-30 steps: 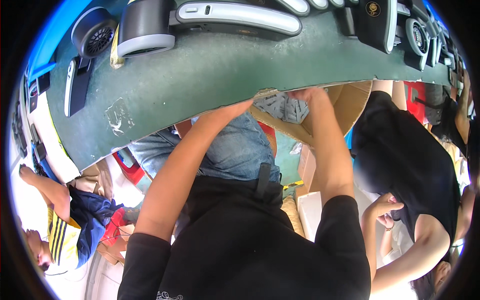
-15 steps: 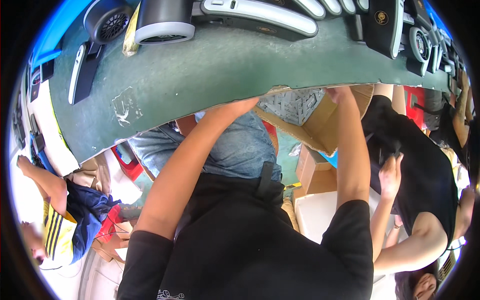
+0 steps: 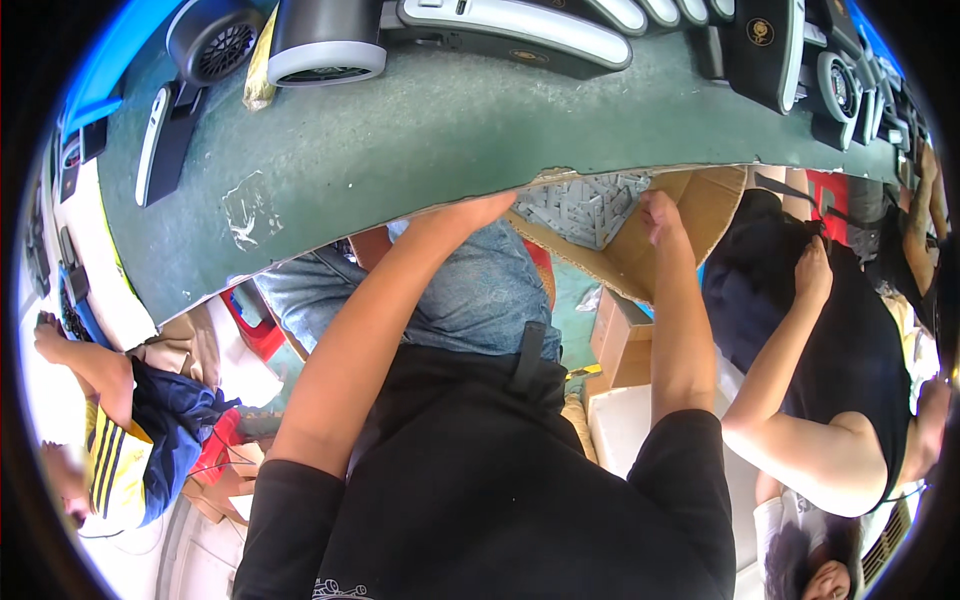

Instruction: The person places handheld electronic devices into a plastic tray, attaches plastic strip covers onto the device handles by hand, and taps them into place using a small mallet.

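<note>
A cardboard box (image 3: 690,215) is tucked under the table's front edge, holding a heap of small flat grey plastic parts (image 3: 580,212). Over its right side is my right hand (image 3: 659,214), fingers curled together; what they hold, if anything, is too small to make out. My left hand (image 3: 488,209) reaches the box's left corner, where the table edge hides its fingers. Both forearms stretch forward from my lap.
Above the box spreads a green table (image 3: 400,140). Black and white handheld devices (image 3: 520,30) line its far side, with a round fan-like head (image 3: 325,45) at left. A co-worker in black (image 3: 800,320) sits close on my right; another person (image 3: 130,440) is at left.
My right hand has drawn back from under the table edge and now shows over the box. My left hand has barely moved. The co-worker at right has raised an arm.
</note>
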Available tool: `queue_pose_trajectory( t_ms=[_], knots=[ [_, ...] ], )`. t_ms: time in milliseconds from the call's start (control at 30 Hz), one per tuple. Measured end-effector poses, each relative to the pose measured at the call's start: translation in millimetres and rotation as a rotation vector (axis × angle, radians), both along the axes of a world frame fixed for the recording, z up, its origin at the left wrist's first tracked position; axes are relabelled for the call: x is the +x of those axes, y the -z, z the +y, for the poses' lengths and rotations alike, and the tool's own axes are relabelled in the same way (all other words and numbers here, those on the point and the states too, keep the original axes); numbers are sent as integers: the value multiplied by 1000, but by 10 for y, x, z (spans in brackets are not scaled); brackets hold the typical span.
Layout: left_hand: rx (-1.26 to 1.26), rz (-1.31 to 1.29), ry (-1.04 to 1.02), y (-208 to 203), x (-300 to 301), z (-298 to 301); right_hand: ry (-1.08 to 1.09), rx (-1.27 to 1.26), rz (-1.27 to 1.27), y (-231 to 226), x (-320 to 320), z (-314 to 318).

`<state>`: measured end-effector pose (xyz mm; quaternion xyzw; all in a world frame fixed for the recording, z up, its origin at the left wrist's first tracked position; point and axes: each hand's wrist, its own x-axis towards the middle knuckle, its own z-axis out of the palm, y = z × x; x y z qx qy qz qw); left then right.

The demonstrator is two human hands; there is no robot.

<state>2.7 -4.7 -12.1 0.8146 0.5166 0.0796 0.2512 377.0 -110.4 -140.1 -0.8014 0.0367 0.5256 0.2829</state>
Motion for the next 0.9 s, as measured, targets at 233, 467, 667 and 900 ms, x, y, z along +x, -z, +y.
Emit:
queue_pose_trajectory(
  t_ms=[233,467,667,900],
  knots=[
    [-55,12,27,-72,115,52,-81,-35,-114,420,54,-200],
    [-54,41,15,-28,-3,23,-777,89,-415,-102,-662,152],
    [-21,7,-8,-105,20,43,-1381,153,-565,-607,-1186,430],
    [-43,61,92,-147,6,74,-2036,398,-398,-827,-1781,564]
  ],
)
